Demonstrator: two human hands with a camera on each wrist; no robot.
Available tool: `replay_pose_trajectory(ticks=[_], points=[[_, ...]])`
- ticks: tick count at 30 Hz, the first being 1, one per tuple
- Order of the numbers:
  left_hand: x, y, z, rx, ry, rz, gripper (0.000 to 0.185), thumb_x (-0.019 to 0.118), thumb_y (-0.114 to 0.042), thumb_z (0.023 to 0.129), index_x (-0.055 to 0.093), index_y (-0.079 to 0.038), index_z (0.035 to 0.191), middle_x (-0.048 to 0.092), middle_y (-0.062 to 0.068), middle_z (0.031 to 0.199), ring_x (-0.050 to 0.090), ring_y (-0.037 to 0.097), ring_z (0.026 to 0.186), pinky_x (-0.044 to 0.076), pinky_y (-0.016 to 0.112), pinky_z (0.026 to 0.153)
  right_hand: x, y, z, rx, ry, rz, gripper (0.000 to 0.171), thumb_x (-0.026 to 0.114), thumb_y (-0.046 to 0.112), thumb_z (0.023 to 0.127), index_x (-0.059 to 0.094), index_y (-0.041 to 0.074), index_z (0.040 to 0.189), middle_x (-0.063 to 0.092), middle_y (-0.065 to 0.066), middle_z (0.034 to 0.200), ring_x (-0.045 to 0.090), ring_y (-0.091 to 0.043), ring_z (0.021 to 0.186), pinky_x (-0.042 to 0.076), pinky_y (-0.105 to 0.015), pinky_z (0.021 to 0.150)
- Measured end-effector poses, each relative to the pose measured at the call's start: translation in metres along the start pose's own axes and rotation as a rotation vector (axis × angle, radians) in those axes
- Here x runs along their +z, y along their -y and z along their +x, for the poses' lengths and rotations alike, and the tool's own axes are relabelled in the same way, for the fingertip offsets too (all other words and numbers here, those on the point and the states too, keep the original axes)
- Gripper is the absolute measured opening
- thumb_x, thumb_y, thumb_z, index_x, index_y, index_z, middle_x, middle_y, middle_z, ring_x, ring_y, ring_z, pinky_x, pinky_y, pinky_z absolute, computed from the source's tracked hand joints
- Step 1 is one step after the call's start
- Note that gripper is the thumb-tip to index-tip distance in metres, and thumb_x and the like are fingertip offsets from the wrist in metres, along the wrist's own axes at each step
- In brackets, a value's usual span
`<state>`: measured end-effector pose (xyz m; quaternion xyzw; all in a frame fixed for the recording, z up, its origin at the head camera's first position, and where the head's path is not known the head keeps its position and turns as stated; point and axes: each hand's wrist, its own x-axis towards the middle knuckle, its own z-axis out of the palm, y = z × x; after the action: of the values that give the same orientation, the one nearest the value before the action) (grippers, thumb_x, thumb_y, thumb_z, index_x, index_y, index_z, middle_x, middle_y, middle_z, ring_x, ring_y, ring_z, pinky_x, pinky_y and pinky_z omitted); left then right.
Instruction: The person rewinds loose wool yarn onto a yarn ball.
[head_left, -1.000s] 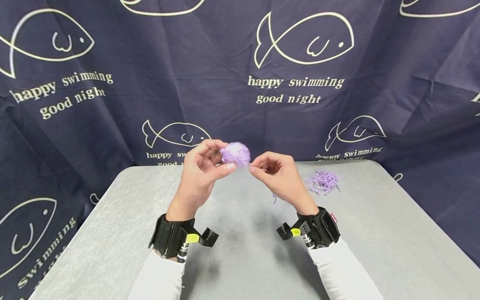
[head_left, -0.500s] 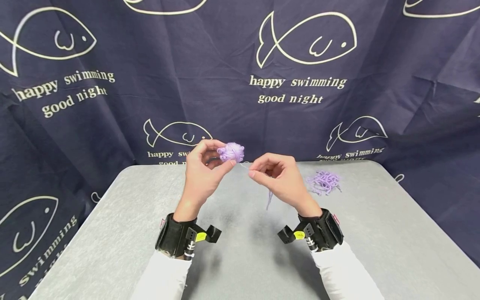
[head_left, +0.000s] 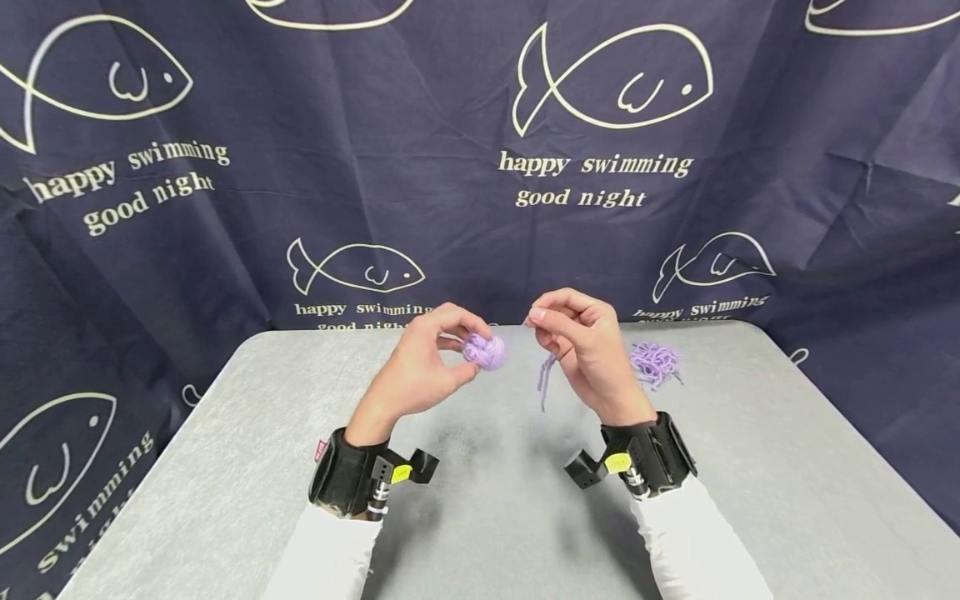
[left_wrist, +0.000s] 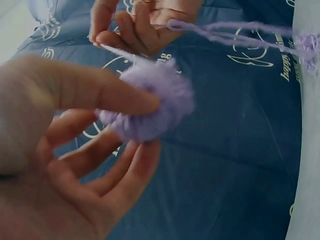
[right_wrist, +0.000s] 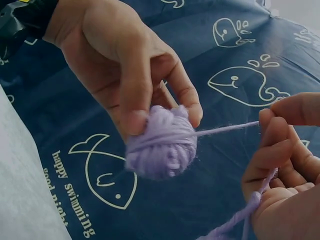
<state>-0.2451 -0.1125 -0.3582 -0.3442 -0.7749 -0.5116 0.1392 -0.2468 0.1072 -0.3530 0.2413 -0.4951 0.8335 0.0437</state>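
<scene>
Left hand (head_left: 420, 367) gripping one yarn ball (head_left: 484, 350); right hand (head_left: 585, 350) pinching one strand (head_left: 546, 375)

Head camera looks forward and down over the table (head_left: 225, 467); both wrist cameras sit close, sharing the yarn ball (head_left: 484, 350) between the hands.

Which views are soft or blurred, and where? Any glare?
Head view: sharp and evenly lit, no glare, faint hand shadows on the grey table. Left wrist view: the left hand is close and out of focus, the small purple yarn ball soft. Right wrist view: ball and strand crisp, only the right hand slightly soft.
</scene>
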Motion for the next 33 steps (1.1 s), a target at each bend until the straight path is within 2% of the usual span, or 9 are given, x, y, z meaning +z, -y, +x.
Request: replay_pose_trajectory(ticks=[4,7,12,15,17,19,23,27,33], points=[[-0.001,-0.002,-0.001,-0.002,0.167,-0.095,0.035,0.071,0.016,0.074,0.069,-0.004,0.103,0.068,0.005,0.103,0.066,0.021,0.093,0.059,0.035,0.086,-0.001,0.001,0.002,0.022,-0.047,0.027,0.027,0.055,-0.012,0.091,0.073,0.008,0.085,0.07,-0.004,0.078,0.059,-0.01,0.066,0.046,-0.016,0.057],[-0.002,-0.004,-0.001,0.011,0.252,-0.209,0.033,0.072,0.016,0.076,0.067,-0.002,0.104,0.067,0.008,0.104,0.067,0.024,0.093,0.059,0.039,0.088,-0.003,-0.001,0.003,0.018,-0.066,0.024,0.028,0.055,-0.013,0.091,0.073,0.008,0.085,0.069,-0.003,0.079,0.058,-0.01,0.066,0.045,-0.016,0.057],[-0.005,-0.009,-0.002,0.025,0.295,-0.429,0.034,0.073,0.017,0.077,0.062,0.007,0.108,0.064,0.012,0.105,0.068,0.024,0.094,0.059,0.045,0.087,-0.005,-0.006,0.004,-0.019,-0.066,-0.054,0.025,0.06,-0.012,0.089,0.073,0.009,0.086,0.068,-0.002,0.077,0.053,-0.011,0.062,0.04,-0.017,0.053],[-0.006,-0.011,-0.003,0.03,0.284,-0.549,0.038,0.073,0.018,0.076,0.058,0.012,0.111,0.063,0.012,0.107,0.067,0.02,0.095,0.06,0.043,0.086,-0.006,-0.01,0.005,-0.072,-0.046,-0.187,0.013,0.068,-0.007,0.088,0.073,0.004,0.088,0.068,-0.002,0.075,0.052,-0.012,0.06,0.04,-0.019,0.053],[-0.006,-0.012,-0.003,0.026,0.261,-0.623,0.038,0.072,0.018,0.077,0.059,0.01,0.112,0.063,0.01,0.108,0.067,0.019,0.096,0.06,0.039,0.086,-0.006,-0.011,0.004,-0.113,-0.023,-0.295,0.004,0.073,-0.003,0.088,0.073,-0.001,0.09,0.068,-0.003,0.075,0.053,-0.012,0.06,0.042,-0.02,0.053],[-0.006,-0.012,-0.003,0.027,0.215,-0.682,0.038,0.072,0.017,0.077,0.062,0.004,0.111,0.065,0.008,0.109,0.067,0.019,0.096,0.06,0.035,0.085,-0.006,-0.013,0.004,-0.148,0.009,-0.4,0.007,0.074,-0.001,0.087,0.071,-0.005,0.092,0.069,-0.003,0.076,0.055,-0.012,0.061,0.046,-0.021,0.055],[-0.005,-0.013,-0.002,0.044,0.068,-0.758,0.041,0.068,0.017,0.077,0.066,-0.008,0.109,0.069,0.006,0.106,0.068,0.018,0.094,0.059,0.027,0.081,-0.006,-0.017,0.003,-0.192,0.084,-0.55,0.008,0.073,-0.004,0.087,0.07,-0.007,0.093,0.069,-0.003,0.076,0.058,-0.012,0.063,0.048,-0.021,0.055],[-0.002,-0.015,0.0,0.032,-0.087,-0.805,0.038,0.062,0.017,0.078,0.065,-0.008,0.106,0.069,0.005,0.101,0.067,0.016,0.09,0.058,0.024,0.078,-0.003,-0.019,0.0,-0.202,0.172,-0.637,0.005,0.073,-0.003,0.087,0.07,-0.004,0.091,0.066,-0.005,0.075,0.056,-0.012,0.062,0.046,-0.021,0.052],[0.001,-0.017,0.004,-0.062,-0.283,-0.867,0.031,0.062,0.017,0.081,0.064,-0.005,0.103,0.069,0.008,0.097,0.067,0.018,0.087,0.06,0.027,0.078,0.002,-0.018,-0.004,-0.204,0.244,-0.701,0.005,0.072,-0.001,0.088,0.072,0.002,0.091,0.066,-0.004,0.076,0.058,-0.016,0.065,0.049,-0.024,0.058]])
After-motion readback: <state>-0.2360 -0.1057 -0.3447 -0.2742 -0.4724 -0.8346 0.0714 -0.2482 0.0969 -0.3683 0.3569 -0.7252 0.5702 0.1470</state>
